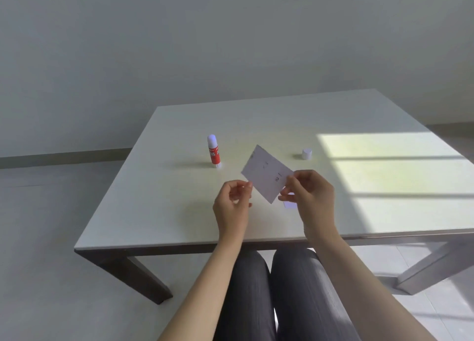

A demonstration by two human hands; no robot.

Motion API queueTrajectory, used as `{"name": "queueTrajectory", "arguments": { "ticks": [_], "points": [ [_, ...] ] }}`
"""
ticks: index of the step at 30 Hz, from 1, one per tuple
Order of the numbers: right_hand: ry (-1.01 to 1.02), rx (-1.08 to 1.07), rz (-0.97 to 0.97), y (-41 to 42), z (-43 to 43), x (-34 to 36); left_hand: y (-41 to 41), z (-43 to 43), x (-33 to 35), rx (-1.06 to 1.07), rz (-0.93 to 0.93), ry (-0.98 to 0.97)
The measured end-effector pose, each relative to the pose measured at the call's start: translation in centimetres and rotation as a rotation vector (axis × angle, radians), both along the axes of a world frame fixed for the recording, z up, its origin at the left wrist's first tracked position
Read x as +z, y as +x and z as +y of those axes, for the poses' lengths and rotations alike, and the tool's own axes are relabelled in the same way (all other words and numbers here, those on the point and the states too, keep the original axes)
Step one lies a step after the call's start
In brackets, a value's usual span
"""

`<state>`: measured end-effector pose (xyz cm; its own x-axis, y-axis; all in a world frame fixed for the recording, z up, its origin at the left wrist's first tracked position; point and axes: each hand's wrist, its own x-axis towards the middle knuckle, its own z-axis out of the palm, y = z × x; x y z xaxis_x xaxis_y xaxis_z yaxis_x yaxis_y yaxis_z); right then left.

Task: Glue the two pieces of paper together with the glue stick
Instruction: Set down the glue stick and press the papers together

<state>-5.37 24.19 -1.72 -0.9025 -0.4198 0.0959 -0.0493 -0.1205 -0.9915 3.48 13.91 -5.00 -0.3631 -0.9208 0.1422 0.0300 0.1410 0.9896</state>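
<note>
Head view: a person seated at a pale table (179, 212) holds a white paper card (265, 172) above the tabletop, tilted, with faint printed marks on the side facing the camera. Right hand (311, 195) pinches the card's right edge between thumb and fingers. Left hand (232, 203) is curled, its thumb and forefinger meeting at the card's lower left edge; whether they actually grip the card cannot be told. A small pale corner (290, 204) shows just below the right hand's fingers; whether it is the second piece of paper is unclear. Glue stick (214, 150), red-bodied with its white glue tip exposed, stands upright on the table to the left of the card and well apart from both hands. Its white cap (306, 154) rests on the table to the right of the card, beside a sunlit patch (384, 181). Dark-trousered knees (277, 289) show below the table's near edge.
</note>
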Motion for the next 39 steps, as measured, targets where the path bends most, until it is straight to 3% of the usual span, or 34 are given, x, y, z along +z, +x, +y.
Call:
{"name": "queueTrajectory", "arguments": {
  "ticks": [6, 12, 23, 39],
  "points": [
    [-0.131, 0.075, -0.181, 0.7, 0.5, -0.8, -1.1, 1.3, 0.3, -0.03, 0.114, 0.221],
    [-0.09, 0.109, -0.22, -1.2, 1.6, -0.3, -2.2, 0.3, 1.3, -0.067, 0.014, 0.153],
    [0.525, -0.07, 0.108, -6.4, 3.5, -2.3, -5.6, 0.4, 0.1, -0.155, -0.408, -0.104],
    [0.618, -0.083, 0.245, -6.7, 3.4, -3.3, -6.4, 0.3, -1.2, -0.131, -0.503, -0.187]
  ]
}}
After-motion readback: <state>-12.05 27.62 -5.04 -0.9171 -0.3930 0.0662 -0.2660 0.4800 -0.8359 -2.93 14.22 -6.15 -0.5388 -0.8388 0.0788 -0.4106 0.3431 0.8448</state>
